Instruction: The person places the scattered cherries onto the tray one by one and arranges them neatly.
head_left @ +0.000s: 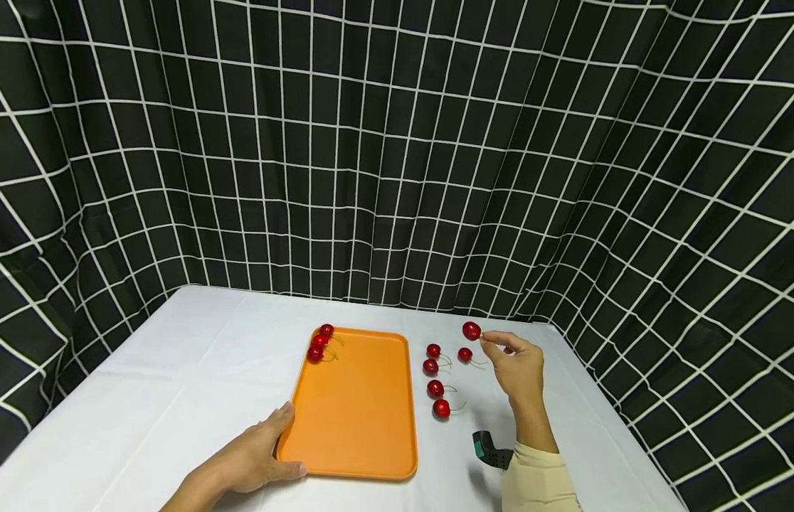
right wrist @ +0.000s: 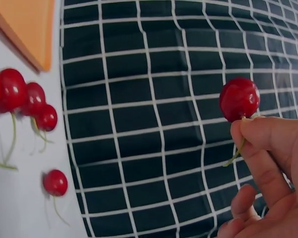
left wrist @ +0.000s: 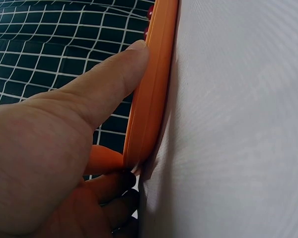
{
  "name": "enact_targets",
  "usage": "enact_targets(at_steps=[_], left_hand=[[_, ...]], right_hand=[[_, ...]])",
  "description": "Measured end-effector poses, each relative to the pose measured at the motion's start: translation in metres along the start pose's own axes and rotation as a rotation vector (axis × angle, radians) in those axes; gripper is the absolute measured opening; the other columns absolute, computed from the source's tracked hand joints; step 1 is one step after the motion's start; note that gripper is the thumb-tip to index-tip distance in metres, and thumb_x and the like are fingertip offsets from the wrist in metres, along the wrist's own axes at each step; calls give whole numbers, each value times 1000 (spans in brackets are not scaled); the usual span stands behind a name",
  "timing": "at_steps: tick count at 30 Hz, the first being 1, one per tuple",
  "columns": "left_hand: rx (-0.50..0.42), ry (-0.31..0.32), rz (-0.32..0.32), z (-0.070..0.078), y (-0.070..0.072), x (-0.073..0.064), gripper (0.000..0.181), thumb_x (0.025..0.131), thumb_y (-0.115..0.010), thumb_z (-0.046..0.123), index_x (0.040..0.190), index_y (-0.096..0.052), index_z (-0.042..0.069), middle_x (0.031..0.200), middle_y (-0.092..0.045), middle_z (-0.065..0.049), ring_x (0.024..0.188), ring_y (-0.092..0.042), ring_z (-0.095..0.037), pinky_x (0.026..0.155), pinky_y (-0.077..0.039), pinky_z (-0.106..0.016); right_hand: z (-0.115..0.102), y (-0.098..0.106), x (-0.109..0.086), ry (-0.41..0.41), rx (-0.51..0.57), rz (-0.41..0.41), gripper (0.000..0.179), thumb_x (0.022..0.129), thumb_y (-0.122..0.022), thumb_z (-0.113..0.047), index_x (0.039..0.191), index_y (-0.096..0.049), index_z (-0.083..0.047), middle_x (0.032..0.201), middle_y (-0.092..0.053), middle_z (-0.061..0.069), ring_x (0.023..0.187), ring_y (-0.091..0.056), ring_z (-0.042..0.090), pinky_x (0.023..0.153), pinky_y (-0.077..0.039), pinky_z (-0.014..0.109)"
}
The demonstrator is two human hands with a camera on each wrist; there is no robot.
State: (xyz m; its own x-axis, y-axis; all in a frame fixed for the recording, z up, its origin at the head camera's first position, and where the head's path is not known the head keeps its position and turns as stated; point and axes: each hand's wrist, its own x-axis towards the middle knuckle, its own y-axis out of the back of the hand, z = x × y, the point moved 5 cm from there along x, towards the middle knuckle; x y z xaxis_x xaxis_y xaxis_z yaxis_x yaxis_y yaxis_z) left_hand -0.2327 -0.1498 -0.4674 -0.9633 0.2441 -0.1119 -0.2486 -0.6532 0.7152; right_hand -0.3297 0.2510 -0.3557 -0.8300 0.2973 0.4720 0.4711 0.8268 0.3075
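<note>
Red and glossy, one cherry [head_left: 471,331] is raised over the tabletop [head_left: 147,398] at far right, your right hand [head_left: 515,364] pinching its stem [right wrist: 237,153]. Your left hand [head_left: 250,455] lies unclenched against the orange tray's [head_left: 352,412] near left corner. Three cherries [head_left: 320,341] sit far left in the tray.

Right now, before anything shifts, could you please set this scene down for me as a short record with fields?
Left hand: holds the near left corner of the orange tray
Right hand: pinches the held cherry by its stem, above the table
Cherries on tray: three visible, grouped at the far left corner
Loose cherries: five on the table, right of the tray, stems attached
Backdrop: black cloth with white grid lines
</note>
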Motion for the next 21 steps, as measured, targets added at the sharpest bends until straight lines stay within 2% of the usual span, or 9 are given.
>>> enact_targets(at_steps=[8, 14, 17, 21], left_hand=[[6, -3, 8, 0, 0, 0, 110, 67, -82, 51, 146, -33, -7, 154, -20, -24, 136, -23, -48, 106, -16, -67], [0, -26, -5, 1, 0, 0, 109, 68, -82, 50, 145, -32, -8, 153, -19, -26, 136, -23, -50, 105, -16, -68], [3, -20, -5, 0, 0, 0, 109, 68, -82, 50, 146, -31, -8, 153, -19, -26, 135, -22, -51, 104, -17, -68], [2, -22, -2, -1, 1, 0, 109, 68, -81, 51, 146, -32, -7, 154, -19, -24, 136, -22, -50, 104, -17, -68]], right_hand=[[-13, -26, -5, 39, 22, -62, 5, 82, -75, -6, 86, -78, -5, 89, -71, 7, 81, -48, 21, 57, -39, 28], [-26, -50, -7, 89, 84, -102, 4, 80, -76, -3, 84, -78, -5, 84, -71, 6, 85, -51, 27, 67, -39, 32], [-31, -63, -9, 96, 106, -122, 4, 80, -76, -3, 84, -78, -5, 84, -72, 5, 86, -51, 29, 73, -38, 34], [-39, -80, -12, 87, 129, -153, 4, 80, -77, -5, 84, -78, -5, 82, -71, 4, 88, -51, 35, 73, -38, 36]])
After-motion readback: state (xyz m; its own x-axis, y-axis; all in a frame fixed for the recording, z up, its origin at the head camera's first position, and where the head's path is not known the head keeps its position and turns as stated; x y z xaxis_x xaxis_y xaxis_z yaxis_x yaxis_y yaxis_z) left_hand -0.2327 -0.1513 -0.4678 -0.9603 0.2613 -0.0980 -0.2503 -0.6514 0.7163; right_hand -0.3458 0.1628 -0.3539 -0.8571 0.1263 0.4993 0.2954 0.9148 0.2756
